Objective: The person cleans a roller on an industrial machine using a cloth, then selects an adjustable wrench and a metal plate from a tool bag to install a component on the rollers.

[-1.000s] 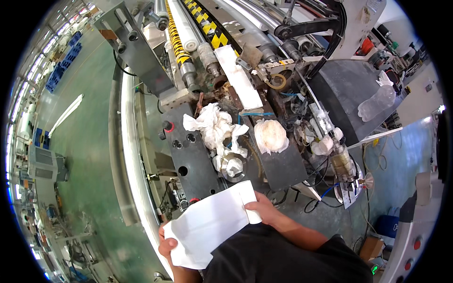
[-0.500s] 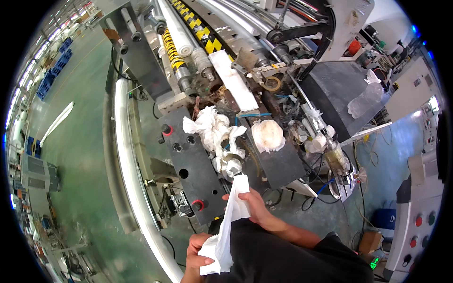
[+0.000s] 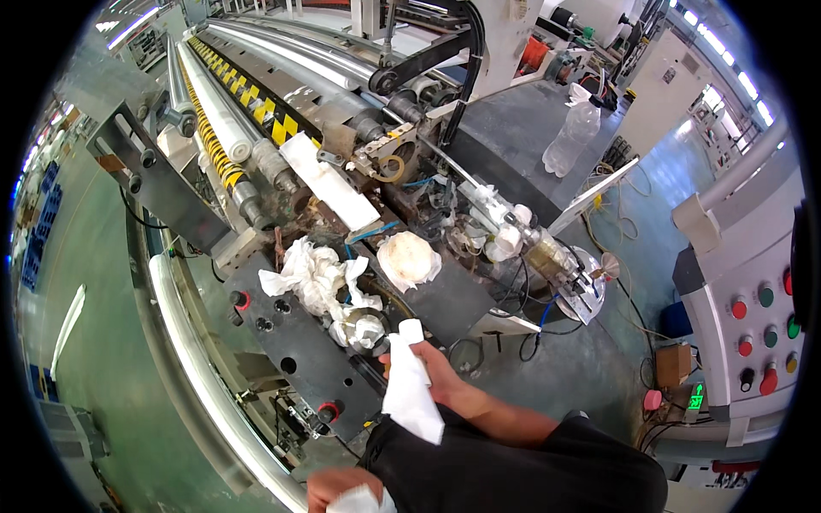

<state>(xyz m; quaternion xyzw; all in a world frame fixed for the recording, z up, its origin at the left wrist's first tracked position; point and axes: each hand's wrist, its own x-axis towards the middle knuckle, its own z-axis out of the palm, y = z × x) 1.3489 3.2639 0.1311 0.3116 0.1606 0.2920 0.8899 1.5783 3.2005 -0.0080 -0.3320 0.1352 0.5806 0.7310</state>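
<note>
The person in the black shirt (image 3: 522, 466) is holding a white sheet (image 3: 413, 402) in the right hand (image 3: 445, 378), the fingers closing narrowly on it while its lower end is hanging over the shirt. Down at the lower edge, the left hand (image 3: 332, 484) is holding a second white piece (image 3: 357, 503); it is blurring and running out of view, so I can't tell exactly how its fingers are gripping. Just beyond the sheet, a crumpled white heap (image 3: 312, 278) is lying on a dark metal plate (image 3: 312, 352), and a round pale bundle (image 3: 409, 261) is resting to its right. Behind them a long white strip (image 3: 329, 181) is stretching away, and farther right a clear plastic bottle (image 3: 569, 144) is resting on a dark desk (image 3: 513, 124).
</note>
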